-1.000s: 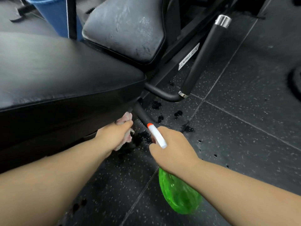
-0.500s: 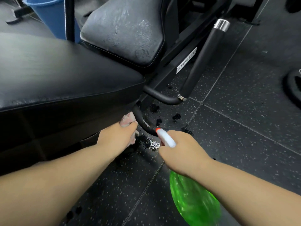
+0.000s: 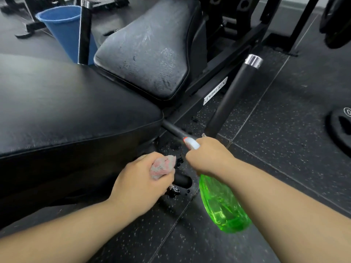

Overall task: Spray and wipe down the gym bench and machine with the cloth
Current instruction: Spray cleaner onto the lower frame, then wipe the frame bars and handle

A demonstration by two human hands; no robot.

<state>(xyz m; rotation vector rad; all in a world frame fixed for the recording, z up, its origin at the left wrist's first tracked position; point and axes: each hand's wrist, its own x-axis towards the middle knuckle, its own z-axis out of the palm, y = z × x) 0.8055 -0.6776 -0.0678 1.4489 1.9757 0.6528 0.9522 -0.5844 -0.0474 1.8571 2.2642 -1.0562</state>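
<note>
L hand: left hand [image 3: 144, 179] low beside the bench side, back of hand to cam; fingers curled tight round the cloth.
Cloth: cloth [image 3: 163, 166], pink/grey, bunched; a wad sticks out at the L fingertips, rest hidden in the fist.
R hand: right hand [image 3: 209, 156] wrapped round neck of the spray bottle; fingers clamped on it, tips hidden under the hand, so trigger-finger pos. cannot tell.
Bottle: spray bottle [image 3: 223, 204], clear green body hangs below R wrist, tilted; white nozzle [image 3: 191, 143] w/ orange tip pokes out beyond R knuckles.
Frame tube: black frame tube [image 3: 173, 130] right at the nozzle tip, runs in under the bench pad corner.
Tube end: black tube end [image 3: 182, 180] just beside L fingertips, btwn both hands; touching or not, cannot tell.
Bench pad: bench pad [image 3: 66, 111], black, above and left of L fingers, apart from them.
Seat pad: seat pad [image 3: 148, 54], worn grey, streaked; well beyond both hands.
Handle: black handle [image 3: 231, 99] w/ chrome cap, slants up from just beyond R knuckles.
Wet marks: dark wet spots [image 3: 173, 192] on floor [image 3: 284, 149] just below L fingertips; more btwn the two hands.
Bucket: blue bucket [image 3: 60, 29] behind the bench, well apart from both hands.
Plate: weight plate [image 3: 340, 130] flat on floor, far right of R hand.
</note>
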